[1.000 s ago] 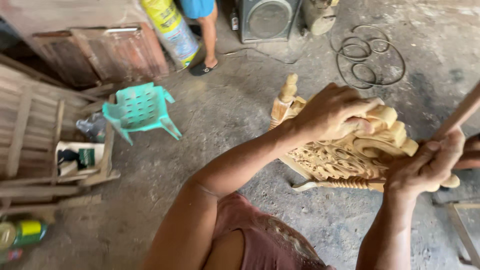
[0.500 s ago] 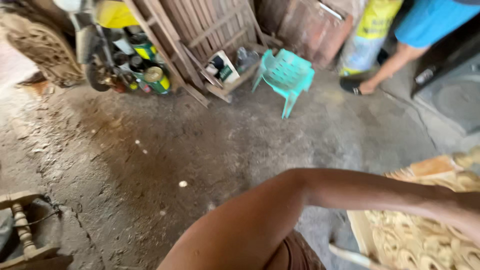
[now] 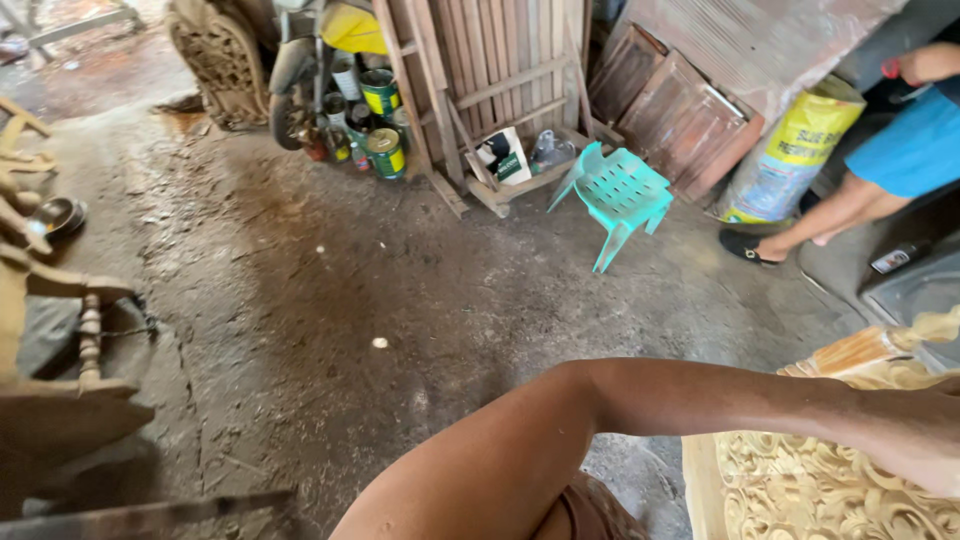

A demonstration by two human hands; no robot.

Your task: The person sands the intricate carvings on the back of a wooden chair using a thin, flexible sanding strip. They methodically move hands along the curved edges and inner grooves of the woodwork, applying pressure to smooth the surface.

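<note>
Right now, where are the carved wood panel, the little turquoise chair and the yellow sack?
carved wood panel (image 3: 815,490), head view, on its pale carved face.
turquoise chair (image 3: 622,190), head view, on the slotted back.
yellow sack (image 3: 790,150), head view, mid-side.

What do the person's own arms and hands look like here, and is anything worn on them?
Only one arm shows, bare from upper arm to wrist: no sleeve, glove, watch or band. Its hand is cut off by the picture's right edge, so the fingers cannot be made out. The other arm is out of view. A reddish-brown garment shows below the arm.
</note>
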